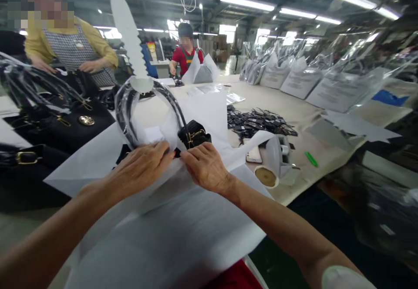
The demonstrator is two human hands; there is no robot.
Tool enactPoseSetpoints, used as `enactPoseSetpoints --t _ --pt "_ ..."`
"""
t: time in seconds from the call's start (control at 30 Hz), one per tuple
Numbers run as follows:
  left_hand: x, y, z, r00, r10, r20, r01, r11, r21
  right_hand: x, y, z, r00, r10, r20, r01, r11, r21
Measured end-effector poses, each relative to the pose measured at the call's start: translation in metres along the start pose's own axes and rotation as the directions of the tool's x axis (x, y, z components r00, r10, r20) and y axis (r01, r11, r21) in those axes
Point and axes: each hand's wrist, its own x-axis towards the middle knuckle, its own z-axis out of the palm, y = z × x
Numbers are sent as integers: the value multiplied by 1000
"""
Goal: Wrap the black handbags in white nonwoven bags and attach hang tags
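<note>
A black handbag [195,134] stands before me, largely hidden by white wrapping paper [183,219]. Its plastic-wrapped handles [126,121] arch upward, and a white notched strip [129,36] rises from them. My left hand [143,164] is closed along the bag's top edge, gripping the paper there. Close to its right, my right hand [207,167] pinches the paper at the same edge, below the bag's gold-coloured hardware. A bit of black bag shows between the hands; what lies under the fingers is partly hidden.
More black handbags [85,123] lie at left. A pile of black straps or tags [257,121] is on the table [303,149], near a tape roll [266,176], phone [253,153] and green cutter [311,159]. Wrapped bags [336,88] line the right. Two people work across the table.
</note>
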Motion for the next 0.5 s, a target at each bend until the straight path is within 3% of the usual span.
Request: enactPoseSetpoints --t 0.1,0.23,0.5 --pt "4 7 -7 999 -11 31 5 983 184 4 1 -5 1000 16 9 -16 1000 -19" --pt "8 11 -9 999 -47 22 38 952 303 6 5 -4 1000 -24 -8 24 999 -44" --pt "27 5 -35 994 -92 -58 107 919 380 23 12 0 992 -87 -86 70 980 -184"
